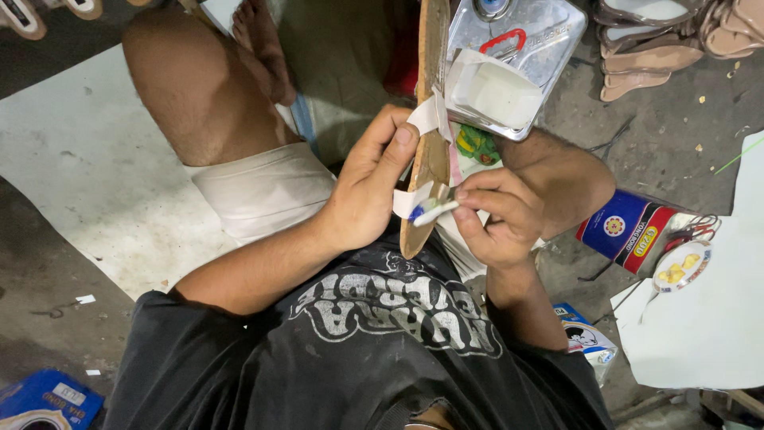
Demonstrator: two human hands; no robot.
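So the left hand is wrapped around a tan sandal sole held up on edge over the lap, thumb pressed flat on the upper white strap while the fingers curl behind it. The right hand has thumb and fingertips pinched tight on a small white brush with a blue tip, touching it to the lower white strap right at the sole's edge. Just beyond the sole sits an open metal glue can with a red handle, more soles are stacked on the floor up top right, and a red-and-blue tin lies by the right forearm.
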